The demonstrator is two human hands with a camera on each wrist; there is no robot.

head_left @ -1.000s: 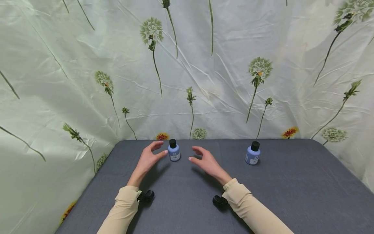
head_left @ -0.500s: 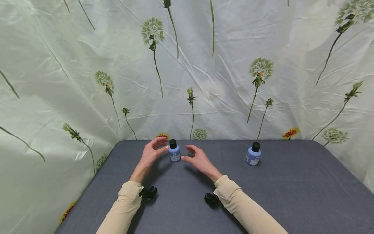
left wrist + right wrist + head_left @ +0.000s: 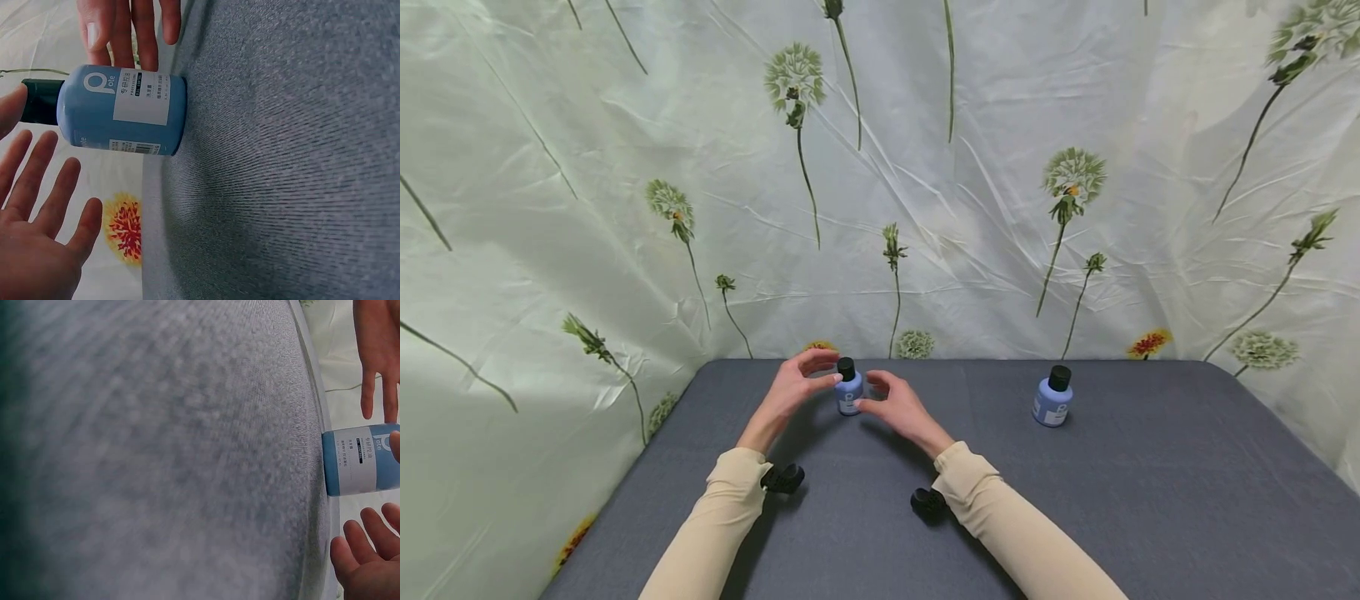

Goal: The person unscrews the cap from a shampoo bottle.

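**Two hands close in on a small blue bottle**

Nearest the viewer, two forearms in beige sleeves reach forward over a grey cloth-covered counter [image 3: 1150, 500]. A small black camera is strapped under each wrist.

Beyond the sleeves, the left hand [image 3: 792, 390] and right hand [image 3: 897, 407] face each other, palms inward, either side of a small blue bottle [image 3: 849, 392]. Both hands are spread, fingers relaxed and gently curved. In the head view the left thumb tip looks to be at the bottle's neck and the right fingertips just beside its body; the wrist views show gaps between fingers and bottle, so neither hand has closed round it, and actual contact cannot be told for sure.

The bottle stands upright near the far edge of the counter, left of centre. Its long axis is vertical, with the black screw cap [image 3: 39, 101] pointing up and the flat base on the cloth. A white printed label [image 3: 142, 97] wraps part of its body.

It looks light, rigid and smooth, probably plastic, so likely a little slippery. The round body, at the label, seems the best place to hold it; the narrow cap gives less purchase.

Further right, well apart, a second matching bottle [image 3: 1051, 398] also stands upright. Behind the counter hangs a pale creased curtain [image 3: 970, 167] printed with dandelions.
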